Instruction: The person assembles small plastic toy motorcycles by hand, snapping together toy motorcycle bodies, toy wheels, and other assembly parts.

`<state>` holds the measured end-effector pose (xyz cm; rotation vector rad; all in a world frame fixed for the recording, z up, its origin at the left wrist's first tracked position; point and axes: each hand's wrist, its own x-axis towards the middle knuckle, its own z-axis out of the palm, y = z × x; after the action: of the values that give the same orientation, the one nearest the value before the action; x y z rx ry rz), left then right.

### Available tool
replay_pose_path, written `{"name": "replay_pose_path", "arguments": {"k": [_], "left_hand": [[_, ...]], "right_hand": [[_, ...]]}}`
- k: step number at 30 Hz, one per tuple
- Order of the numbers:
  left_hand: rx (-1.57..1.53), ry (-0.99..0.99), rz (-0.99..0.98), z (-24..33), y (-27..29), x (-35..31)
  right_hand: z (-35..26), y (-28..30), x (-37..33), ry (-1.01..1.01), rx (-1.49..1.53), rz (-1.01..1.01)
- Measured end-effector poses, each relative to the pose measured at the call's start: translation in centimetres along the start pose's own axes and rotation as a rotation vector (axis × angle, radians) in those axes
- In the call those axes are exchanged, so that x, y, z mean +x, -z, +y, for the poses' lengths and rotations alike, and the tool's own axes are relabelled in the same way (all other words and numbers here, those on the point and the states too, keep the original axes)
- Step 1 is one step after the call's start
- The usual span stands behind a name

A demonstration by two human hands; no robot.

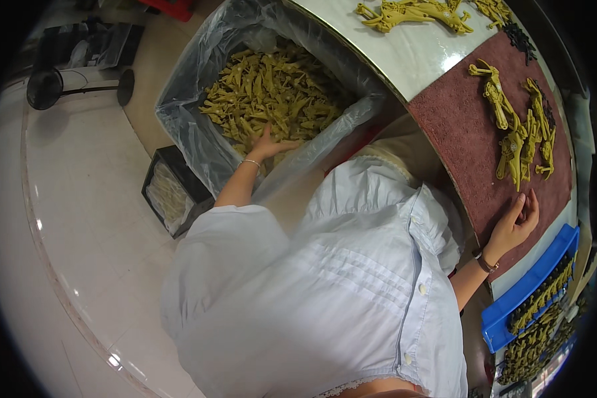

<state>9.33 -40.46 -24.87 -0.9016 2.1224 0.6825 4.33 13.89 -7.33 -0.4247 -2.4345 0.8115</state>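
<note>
My left hand (266, 144) reaches down into a large bin lined with clear plastic (202, 156). Its thumb points out to the side and its fingers stretch among a heap of olive-yellow plastic parts (265, 93); the fingertips are partly lost among them, and I see nothing gripped. On the right, my right hand (516, 225) rests at the red-brown mat (454, 99) with loosely bent, parted fingers and nothing in them. Just beyond its fingertips lie several jointed olive-yellow assemblies (514, 142). Another such assembly (494, 93) lies farther up the mat.
More yellow parts (411, 14) lie on the white tabletop (378, 46), with small black pieces (521, 41) near the mat. A blue tray (530, 285) beside my right forearm holds rows of parts. Left of the bin stands a small black box (159, 162); a black-based stand (86, 89) is farther left.
</note>
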Motion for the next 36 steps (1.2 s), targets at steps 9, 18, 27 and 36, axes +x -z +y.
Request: {"name": "replay_pose_path", "arguments": {"k": [9, 18, 27, 36], "left_hand": [[0.263, -0.266, 0.027, 0.4, -2.3, -0.2], [0.336, -0.26, 0.086, 2.8, -1.4, -0.9], [0.453, -0.433, 0.27, -2.8, 0.7, 1.5], [0.435, -0.256, 0.199, 1.1, -0.2, 0.9]], "right_hand": [[-0.4, -0.2, 0.0, 0.001, -0.05, 0.007], [-0.7, 0.1, -0.1, 0.039, -0.102, 0.041], [-2.4, 0.2, 0.1, -0.019, -0.039, 0.028], [-2.3, 0.8, 0.1, -0.054, 0.041, 0.019]]}}
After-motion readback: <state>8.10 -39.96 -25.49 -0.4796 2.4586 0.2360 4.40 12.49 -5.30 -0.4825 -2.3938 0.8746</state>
